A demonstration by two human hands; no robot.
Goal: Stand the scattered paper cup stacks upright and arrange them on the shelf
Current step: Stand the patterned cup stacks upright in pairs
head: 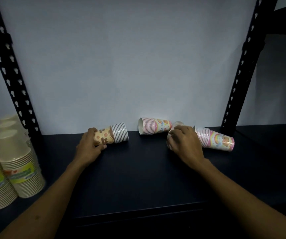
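Three paper cup stacks lie on their sides along the back of the dark shelf (138, 169). My left hand (91, 145) grips the orange-patterned stack (114, 134), whose striped rims point right. My right hand (184, 140) closes around the rim end of the pink rainbow stack (216, 140), which lies tilted to the right. Between the two hands, against the wall, rests a second pink stack (153, 125) with its open mouth facing left; nothing touches it.
Several upright cream cup stacks with green labels (16, 166) stand at the left edge of the shelf. Black perforated shelf posts rise at left (12, 75) and right (242, 66). A pale wall (130, 66) backs the shelf.
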